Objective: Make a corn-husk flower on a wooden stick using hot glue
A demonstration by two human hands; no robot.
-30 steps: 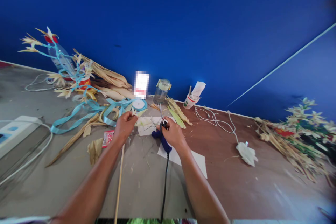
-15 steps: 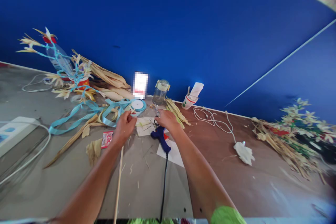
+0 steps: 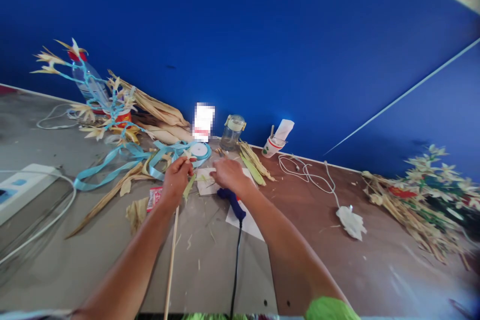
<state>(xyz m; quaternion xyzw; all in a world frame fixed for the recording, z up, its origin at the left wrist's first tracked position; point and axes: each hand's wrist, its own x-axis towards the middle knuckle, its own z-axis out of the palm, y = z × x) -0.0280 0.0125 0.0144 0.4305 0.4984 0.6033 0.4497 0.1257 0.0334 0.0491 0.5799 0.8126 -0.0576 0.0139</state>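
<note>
My left hand (image 3: 178, 180) is closed, with a small pale corn-husk flower (image 3: 188, 154) pinched at its fingertips. A thin wooden stick (image 3: 172, 255) runs from under this hand to the table's front edge; whether the hand grips it, I cannot tell. Just right of the hand shows a green husk strip (image 3: 188, 187). My right hand (image 3: 229, 176) is over the white paper (image 3: 205, 186), fingers bent together and pointing left; what they hold is hidden. Right below it lies a dark blue glue gun (image 3: 234, 205) with a black cord. A roll of light blue ribbon (image 3: 200, 151) lies beyond both hands.
Loose blue ribbon (image 3: 101, 172), dried husks (image 3: 150, 102) and a husk-flower branch (image 3: 112, 105) fill the left side, with a power strip (image 3: 26, 192). Behind stand a lidded jar (image 3: 233, 132) and a cup (image 3: 272, 146). A white cable (image 3: 307, 175) and more flowers (image 3: 431, 175) are right.
My right hand has shifted slightly down and left, and the scissors seen at its fingers no longer show clearly. The green strip beside my left hand has come into view.
</note>
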